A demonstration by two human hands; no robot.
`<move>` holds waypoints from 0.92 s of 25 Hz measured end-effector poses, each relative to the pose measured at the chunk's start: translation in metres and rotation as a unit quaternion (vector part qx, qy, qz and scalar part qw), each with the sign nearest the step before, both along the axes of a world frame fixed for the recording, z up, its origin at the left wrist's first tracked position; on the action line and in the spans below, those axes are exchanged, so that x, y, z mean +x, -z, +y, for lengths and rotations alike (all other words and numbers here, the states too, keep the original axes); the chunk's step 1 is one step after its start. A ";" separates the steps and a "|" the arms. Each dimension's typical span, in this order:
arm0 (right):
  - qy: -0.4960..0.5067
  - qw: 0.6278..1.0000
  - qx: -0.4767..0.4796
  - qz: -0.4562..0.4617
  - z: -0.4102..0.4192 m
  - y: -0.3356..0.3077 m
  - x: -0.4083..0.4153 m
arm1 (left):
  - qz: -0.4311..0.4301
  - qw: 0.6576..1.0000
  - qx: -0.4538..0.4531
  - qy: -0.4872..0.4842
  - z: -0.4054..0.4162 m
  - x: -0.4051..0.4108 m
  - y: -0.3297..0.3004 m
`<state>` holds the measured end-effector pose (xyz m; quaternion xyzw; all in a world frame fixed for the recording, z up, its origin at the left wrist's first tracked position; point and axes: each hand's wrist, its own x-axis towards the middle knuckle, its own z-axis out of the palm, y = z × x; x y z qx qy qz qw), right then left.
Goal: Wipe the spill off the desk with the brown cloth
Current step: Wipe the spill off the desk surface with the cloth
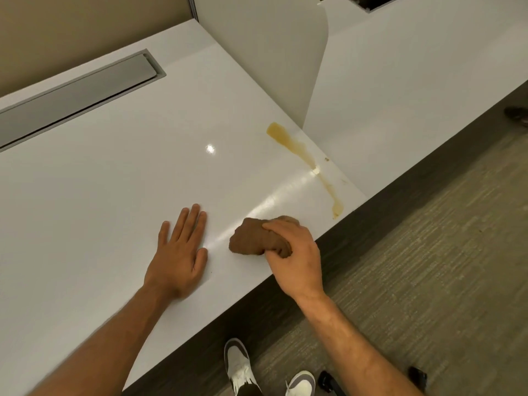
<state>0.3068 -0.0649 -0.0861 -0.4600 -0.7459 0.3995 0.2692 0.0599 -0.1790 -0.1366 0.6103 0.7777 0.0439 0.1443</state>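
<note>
A yellowish-brown spill (pixel 288 140) runs in a streak across the white desk (pixel 114 181), from beside the divider down to the desk's front edge, where it ends in a drip (pixel 336 207). My right hand (pixel 297 258) is closed around a bunched brown cloth (pixel 251 238), which rests on the desk near the front edge, a short way below and left of the streak. My left hand (pixel 178 252) lies flat on the desk with fingers spread, left of the cloth and apart from it.
A white divider panel (pixel 274 61) stands on the desk behind the spill, with another desk section (pixel 400 81) beyond it. A grey cable-tray lid (pixel 77 101) is set into the desk at far left. Grey carpet (pixel 428 267) and my white shoes (pixel 240 367) are below the edge.
</note>
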 end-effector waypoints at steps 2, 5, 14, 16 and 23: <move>0.097 0.989 -0.070 0.082 0.015 -0.015 0.006 | -0.002 1.000 0.000 -0.001 0.000 0.000 0.001; 0.244 0.959 -0.050 0.138 0.049 -0.027 0.016 | 0.005 1.000 -0.003 -0.005 0.000 0.000 0.001; 0.078 0.913 0.066 -0.394 0.094 0.016 0.022 | 0.017 1.000 -0.013 -0.002 0.002 0.001 -0.005; 0.087 0.916 0.071 -0.386 0.099 0.022 0.023 | 0.014 1.000 -0.019 0.000 0.002 0.002 -0.006; 0.078 0.898 0.146 -0.408 0.073 0.028 -0.010 | 0.009 1.000 -0.020 0.000 0.001 0.002 -0.005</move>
